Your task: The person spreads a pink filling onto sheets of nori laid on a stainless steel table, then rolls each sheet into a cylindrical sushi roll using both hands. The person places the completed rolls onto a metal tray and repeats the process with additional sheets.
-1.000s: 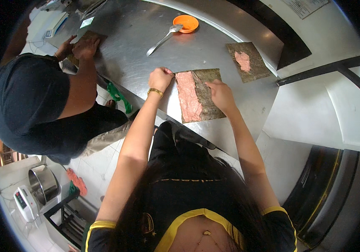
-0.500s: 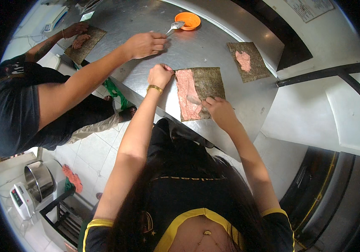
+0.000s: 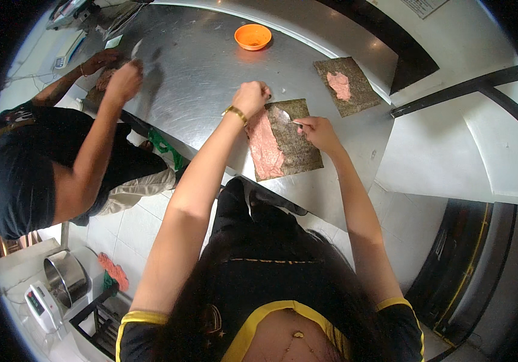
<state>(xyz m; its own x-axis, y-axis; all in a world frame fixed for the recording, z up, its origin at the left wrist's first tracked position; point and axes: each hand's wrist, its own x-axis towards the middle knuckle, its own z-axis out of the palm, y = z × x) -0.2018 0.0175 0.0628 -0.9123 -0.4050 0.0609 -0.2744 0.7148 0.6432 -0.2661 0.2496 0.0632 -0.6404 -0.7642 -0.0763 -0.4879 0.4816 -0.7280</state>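
Observation:
A dark green nori sheet [image 3: 302,148] lies on the steel table in front of me, with a band of pink paste [image 3: 264,148] spread down its left side. My right hand [image 3: 318,133] is closed round the handle of a metal spoon [image 3: 282,116], whose bowl rests against the sheet's upper part. At the upper left corner, the fingers of my left hand [image 3: 251,98] are pinched on the sheet's edge; the fingertips are partly hidden. Farther right, another nori sheet [image 3: 360,96] carries a lump of pink paste [image 3: 339,86] in its middle.
An orange bowl [image 3: 253,40] stands at the back of the steel table [image 3: 192,72]. To my left, a co-worker [image 3: 23,175] holds a spoon over another nori sheet. A metal pot [image 3: 66,277] and a white scale [image 3: 43,306] sit low left. A black metal bar [image 3: 440,101] is at right.
My spoon has moved up the sheet. My left hand has shifted right along the top edge. The co-worker's hand and spoon have left the orange bowl for their own nori sheet.

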